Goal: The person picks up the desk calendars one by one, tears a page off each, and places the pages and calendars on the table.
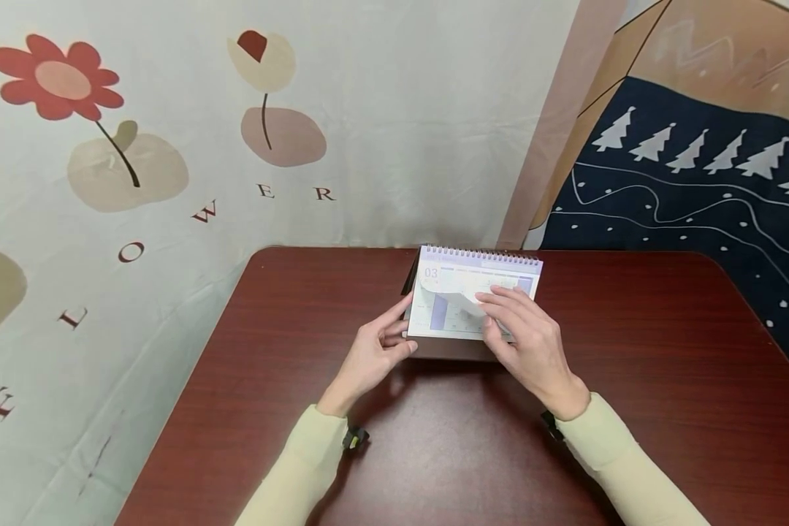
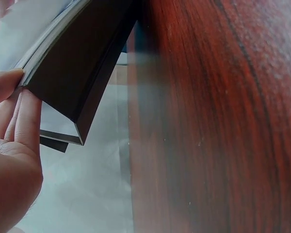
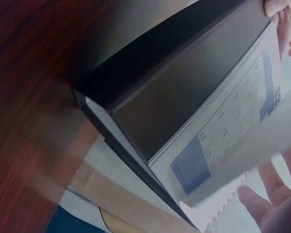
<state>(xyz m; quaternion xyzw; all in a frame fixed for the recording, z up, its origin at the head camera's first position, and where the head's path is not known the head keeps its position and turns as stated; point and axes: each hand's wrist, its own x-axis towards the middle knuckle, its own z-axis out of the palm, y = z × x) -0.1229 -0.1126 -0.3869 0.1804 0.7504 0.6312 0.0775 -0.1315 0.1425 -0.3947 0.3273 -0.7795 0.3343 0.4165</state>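
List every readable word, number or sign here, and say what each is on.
"FLOWER", in spaced letters: wall cloth
"03": lifted page of the calendar
Probably "04", sideways in the right wrist view: page beneath
Remaining calendar print: too small or blurred to read.

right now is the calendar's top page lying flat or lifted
Lifted: the page curves up at the right hand, and the right wrist view shows the printed sheet beneath it.

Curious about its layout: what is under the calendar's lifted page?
Under the lifted page lies another page with a date grid and purple blocks; the lifted page and right hand cover parts of it.
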